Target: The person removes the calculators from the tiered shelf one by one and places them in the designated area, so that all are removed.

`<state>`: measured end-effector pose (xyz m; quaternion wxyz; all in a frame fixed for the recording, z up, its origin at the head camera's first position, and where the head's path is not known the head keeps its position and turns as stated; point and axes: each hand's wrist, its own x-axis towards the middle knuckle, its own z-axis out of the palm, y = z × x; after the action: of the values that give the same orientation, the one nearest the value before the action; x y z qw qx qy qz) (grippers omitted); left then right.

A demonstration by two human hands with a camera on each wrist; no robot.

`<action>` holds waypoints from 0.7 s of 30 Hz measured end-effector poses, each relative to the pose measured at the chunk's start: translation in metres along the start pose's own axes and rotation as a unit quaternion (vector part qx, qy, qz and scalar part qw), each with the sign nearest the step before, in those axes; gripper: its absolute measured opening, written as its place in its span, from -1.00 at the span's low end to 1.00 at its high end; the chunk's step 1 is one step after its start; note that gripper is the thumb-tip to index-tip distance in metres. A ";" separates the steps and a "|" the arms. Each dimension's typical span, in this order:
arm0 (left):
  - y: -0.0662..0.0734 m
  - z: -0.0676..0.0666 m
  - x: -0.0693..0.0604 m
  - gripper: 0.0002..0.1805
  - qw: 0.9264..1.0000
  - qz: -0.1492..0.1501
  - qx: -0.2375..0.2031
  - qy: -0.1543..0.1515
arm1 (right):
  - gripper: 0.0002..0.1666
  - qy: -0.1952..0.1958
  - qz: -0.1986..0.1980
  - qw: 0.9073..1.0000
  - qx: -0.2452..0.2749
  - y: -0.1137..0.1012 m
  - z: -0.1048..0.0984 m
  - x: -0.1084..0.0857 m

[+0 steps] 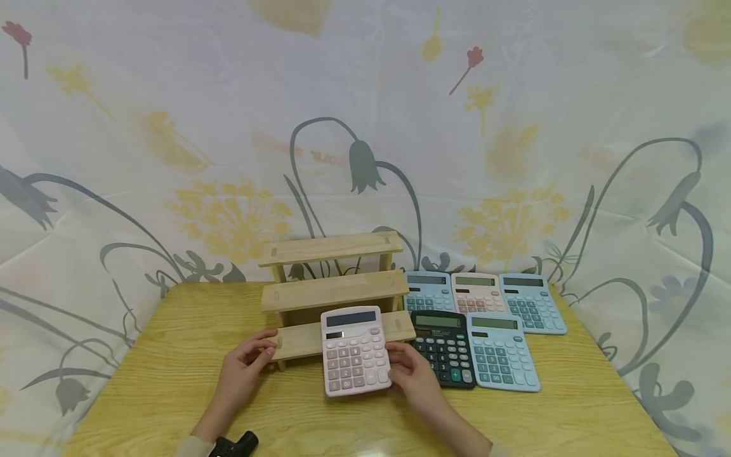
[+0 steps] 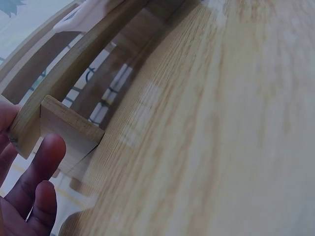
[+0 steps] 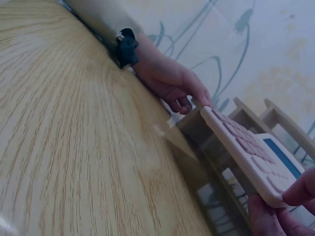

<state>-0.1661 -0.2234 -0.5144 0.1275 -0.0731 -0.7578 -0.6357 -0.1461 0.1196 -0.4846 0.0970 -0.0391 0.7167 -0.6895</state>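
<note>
A pale pink calculator (image 1: 355, 352) is held in front of the lowest step of a three-tier wooden shelf (image 1: 331, 292). My right hand (image 1: 415, 379) pinches its lower right edge; in the right wrist view the calculator (image 3: 246, 152) is tilted, with thumb (image 3: 301, 189) on the face and fingers beneath. My left hand (image 1: 244, 368) holds the left end of the shelf's lowest step. Seen from the left wrist, fingers and thumb (image 2: 49, 152) lie on either side of that board end. The calculator hides the middle of the lowest step.
Right of the shelf stand a black calculator (image 1: 442, 349) and a light blue calculator (image 1: 502, 352). Behind them are a pink calculator (image 1: 478, 293) and two more blue ones. A patterned cloth (image 1: 365, 95) hangs behind the wooden table (image 1: 188, 330).
</note>
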 end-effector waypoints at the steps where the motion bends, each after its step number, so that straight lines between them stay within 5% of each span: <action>1: 0.000 0.000 0.000 -0.88 1.000 0.000 0.001 0.000 | -0.44 0.003 -0.001 1.000 -0.005 0.000 -0.002 0.000; 21: -0.001 0.000 0.000 -0.87 1.000 0.000 -0.001 -0.003 | -0.45 0.054 0.018 0.998 -0.012 -0.004 -0.029 -0.010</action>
<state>-0.1665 -0.2238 -0.5148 0.1249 -0.0751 -0.7578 -0.6360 -0.1422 0.1501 -0.4789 0.0702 0.0099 0.7296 -0.6802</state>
